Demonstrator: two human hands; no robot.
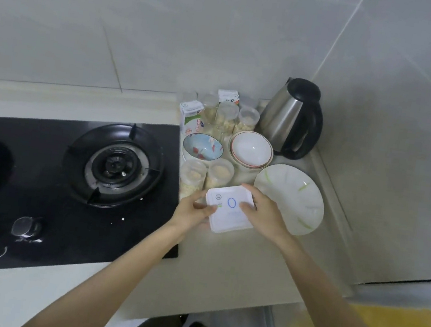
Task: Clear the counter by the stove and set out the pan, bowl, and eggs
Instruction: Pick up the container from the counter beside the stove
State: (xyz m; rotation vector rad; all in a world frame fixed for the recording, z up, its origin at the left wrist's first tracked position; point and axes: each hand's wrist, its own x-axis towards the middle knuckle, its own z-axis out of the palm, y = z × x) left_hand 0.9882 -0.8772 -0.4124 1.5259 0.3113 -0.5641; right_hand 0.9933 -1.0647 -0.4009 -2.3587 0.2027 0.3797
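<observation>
Counter [222, 261] by the stove [36, 207] is pretty packed, all from the one head view. Both hands are on a flat white plastic box [229, 215] with a blue oval mark on its lid, near the front of the clutter and just right of the stove's edge. The left hand [191, 212] grips the box's left side, fingers curled at the edge. The right hand [265, 212] holds the right side, thumb on the lid. Can't tell if the box is lifted or sitting on the counter.

Just behind the box are two clear jars [192, 179] with pale stuff inside. Behind those sit a blue-patterned bowl [202, 147] and, to its right, a stack of white bowls [251, 149]. A big white plate [287, 198] with green streaks lies flat right of the box, near the right hand. Further back there are more jars, two cartons [190, 115] and a steel kettle [290, 118] in the corner. The nearest burner [113, 165] has nothing on it.
</observation>
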